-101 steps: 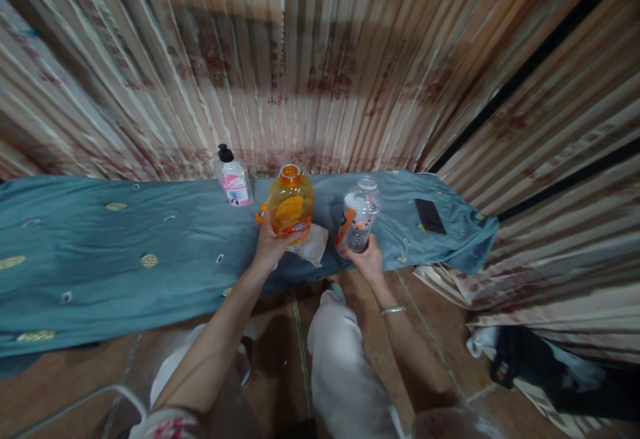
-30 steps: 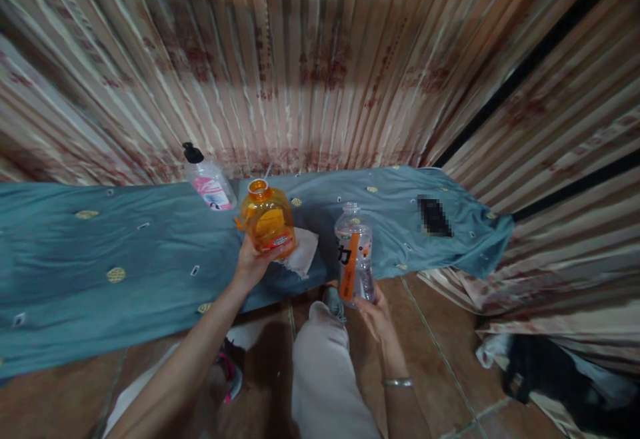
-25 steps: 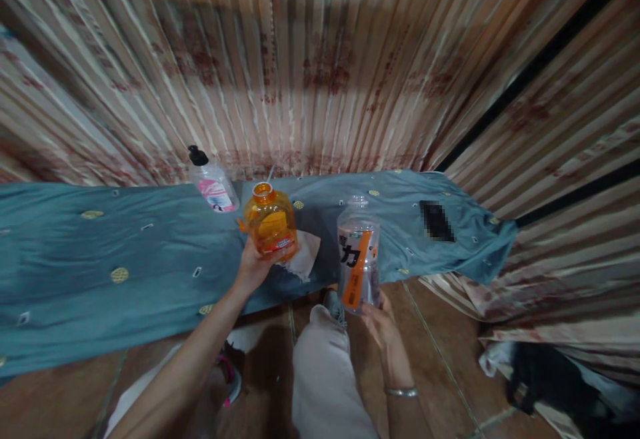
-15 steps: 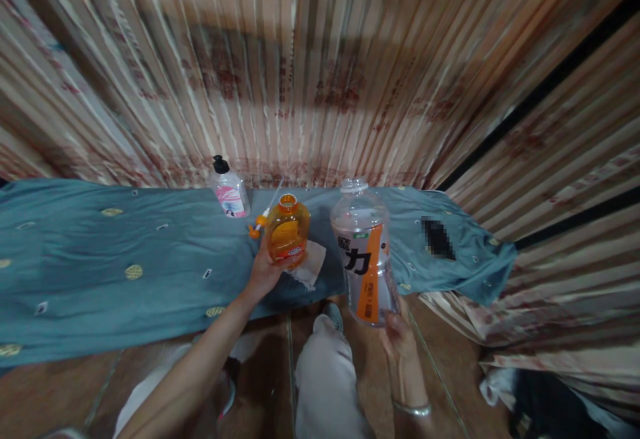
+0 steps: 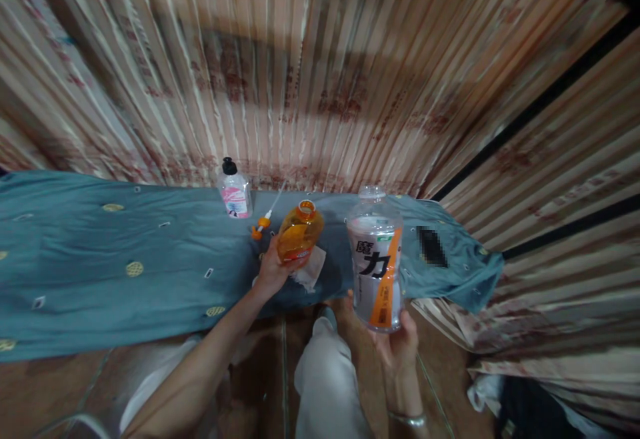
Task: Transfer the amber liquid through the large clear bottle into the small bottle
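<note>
My left hand (image 5: 273,271) is closed round the lower part of an open orange bottle (image 5: 300,234), which tilts to the right. My right hand (image 5: 397,342) grips a large clear bottle (image 5: 376,266) at its base; it has an orange stripe and black characters, stands nearly upright and has no cap. An orange pump top (image 5: 261,226) with a white tube lies on the cloth just left of the orange bottle. Behind that bottle's base is a pale tissue (image 5: 313,270).
A clear bottle with a pink label and black cap (image 5: 235,192) stands at the back of the teal cloth (image 5: 100,266). A dark pixelated object (image 5: 432,246) lies at the right. Striped curtains (image 5: 300,79) rise behind. My leg (image 5: 327,379) shows below.
The orange bottle has moved right and now leans rightward, away from the pump top. The large clear bottle has shifted slightly right and turned a little, with more of my right hand's fingers showing.
</note>
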Available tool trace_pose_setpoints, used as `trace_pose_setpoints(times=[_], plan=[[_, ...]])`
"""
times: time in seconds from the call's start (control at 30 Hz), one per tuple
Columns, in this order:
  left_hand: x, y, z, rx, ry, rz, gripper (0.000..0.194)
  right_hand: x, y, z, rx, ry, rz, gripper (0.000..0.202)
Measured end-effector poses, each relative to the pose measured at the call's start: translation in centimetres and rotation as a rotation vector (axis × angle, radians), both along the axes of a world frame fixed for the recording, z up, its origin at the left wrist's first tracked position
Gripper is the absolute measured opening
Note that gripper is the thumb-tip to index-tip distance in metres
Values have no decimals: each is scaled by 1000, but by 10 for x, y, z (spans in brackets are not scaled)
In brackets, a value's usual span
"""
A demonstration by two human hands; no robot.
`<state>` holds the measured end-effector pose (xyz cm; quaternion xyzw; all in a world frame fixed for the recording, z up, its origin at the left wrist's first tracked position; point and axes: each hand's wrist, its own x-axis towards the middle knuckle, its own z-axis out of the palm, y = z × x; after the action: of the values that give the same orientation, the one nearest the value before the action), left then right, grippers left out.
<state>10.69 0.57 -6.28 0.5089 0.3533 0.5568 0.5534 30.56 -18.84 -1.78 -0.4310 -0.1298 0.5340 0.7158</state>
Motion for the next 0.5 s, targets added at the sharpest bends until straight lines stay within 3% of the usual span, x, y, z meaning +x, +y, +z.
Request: trace_pose_setpoints(times=[0.27, 0.4, 0.5], plan=[[-3, 2, 16, -10, 293, 120, 69, 5, -9, -6, -22, -23, -61, 46], [-1, 0, 18, 4, 404, 146, 66, 5, -11, -9, -53, -23, -71, 41], [1, 0, 13, 33, 273, 127, 72, 5, -11, -13, -67, -47, -45, 41]])
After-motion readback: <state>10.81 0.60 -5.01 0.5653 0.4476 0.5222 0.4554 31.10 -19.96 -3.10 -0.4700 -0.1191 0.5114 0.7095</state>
